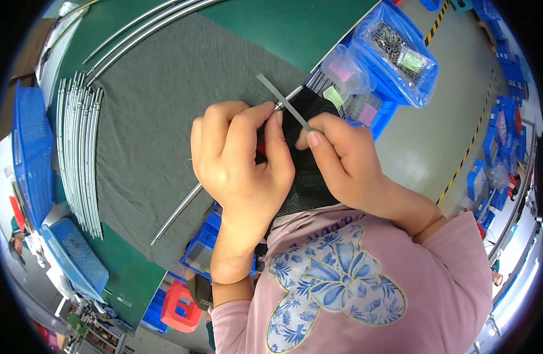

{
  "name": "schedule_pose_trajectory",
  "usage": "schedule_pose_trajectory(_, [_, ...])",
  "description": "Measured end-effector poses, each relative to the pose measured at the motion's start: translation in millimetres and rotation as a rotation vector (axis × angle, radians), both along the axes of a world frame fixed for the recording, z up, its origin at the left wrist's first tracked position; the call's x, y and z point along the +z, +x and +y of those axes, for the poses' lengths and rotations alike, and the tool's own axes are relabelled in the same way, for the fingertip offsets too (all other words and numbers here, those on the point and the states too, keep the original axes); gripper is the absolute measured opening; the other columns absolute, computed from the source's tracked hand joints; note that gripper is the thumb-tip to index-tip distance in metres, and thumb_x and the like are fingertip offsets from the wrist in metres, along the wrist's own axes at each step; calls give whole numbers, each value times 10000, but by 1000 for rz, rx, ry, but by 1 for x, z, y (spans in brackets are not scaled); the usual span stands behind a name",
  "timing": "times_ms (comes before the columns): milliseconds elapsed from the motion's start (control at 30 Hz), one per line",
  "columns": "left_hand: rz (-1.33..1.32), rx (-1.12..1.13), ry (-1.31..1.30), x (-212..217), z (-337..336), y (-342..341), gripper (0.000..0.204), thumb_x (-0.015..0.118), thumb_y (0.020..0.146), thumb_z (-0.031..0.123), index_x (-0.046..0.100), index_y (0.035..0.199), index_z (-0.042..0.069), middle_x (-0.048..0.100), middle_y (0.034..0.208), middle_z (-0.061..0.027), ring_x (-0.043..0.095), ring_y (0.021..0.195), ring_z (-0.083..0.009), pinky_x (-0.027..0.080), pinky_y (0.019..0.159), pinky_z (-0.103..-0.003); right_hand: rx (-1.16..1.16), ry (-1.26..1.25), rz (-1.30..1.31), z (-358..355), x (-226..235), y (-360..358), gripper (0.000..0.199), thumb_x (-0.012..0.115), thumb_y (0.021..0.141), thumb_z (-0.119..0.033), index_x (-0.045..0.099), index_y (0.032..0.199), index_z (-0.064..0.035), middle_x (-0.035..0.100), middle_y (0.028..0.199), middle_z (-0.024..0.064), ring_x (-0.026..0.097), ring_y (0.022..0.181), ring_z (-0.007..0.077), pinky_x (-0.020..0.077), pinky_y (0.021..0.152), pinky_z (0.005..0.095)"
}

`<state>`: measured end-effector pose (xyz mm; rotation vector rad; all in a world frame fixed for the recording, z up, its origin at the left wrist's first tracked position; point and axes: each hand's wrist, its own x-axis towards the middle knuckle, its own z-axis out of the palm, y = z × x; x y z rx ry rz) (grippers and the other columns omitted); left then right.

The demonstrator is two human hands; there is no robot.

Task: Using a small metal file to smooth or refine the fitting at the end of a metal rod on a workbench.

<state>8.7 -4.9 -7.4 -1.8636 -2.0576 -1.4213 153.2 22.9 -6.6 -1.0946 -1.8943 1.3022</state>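
Observation:
My left hand (pixel 242 153) is closed round a slim shiny metal rod (pixel 175 215), pinching it near its upper end between thumb and fingertips. The rod slants from the lower left to the upper right and passes under my palm. A flat, narrow grey strip (pixel 274 89), like a small file, is gripped at its lower end by my right hand (pixel 349 156), between thumb and curled fingers. It crosses over the rod close to my left fingertips. Whether the two touch I cannot tell. Dark fabric (pixel 312 183) lies beneath my hands, against my body.
A grey cloth (pixel 159 100) covers much of the green table (pixel 248 20). Several metal rods (pixel 79 159) lie bundled at left; longer ones (pixel 135 36) lie behind. Blue baskets (pixel 32 147) line the left edge. At right stands a blue bin (pixel 428 82) of small metal parts.

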Motion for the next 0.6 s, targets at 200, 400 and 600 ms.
schedule_pose_trajectory(200, [19,-28,46,-2,2,-1,158,719,648,-32,624,743,51,551,740,-46,476,621,-221,384,533,-327,19,19,-53,15,9,-13,81,542,892,-75,584,843,-25,620,641,141,626,569,322,463,493,371])
schedule_pose_trajectory(400, [45,9,13,-2,2,3,159,719,648,-35,621,742,48,557,750,-45,483,631,-230,395,534,-328,-40,-19,-90,0,6,4,143,528,900,-108,549,790,-20,616,655,152,608,566,344,452,491,386])
schedule_pose_trajectory(600, [58,17,39,-4,-1,2,151,717,649,-16,630,750,54,564,764,-38,486,642,-232,401,534,-324,49,-39,-207,8,26,7,147,533,895,-120,555,792,-18,567,634,174,587,600,364,433,510,403])
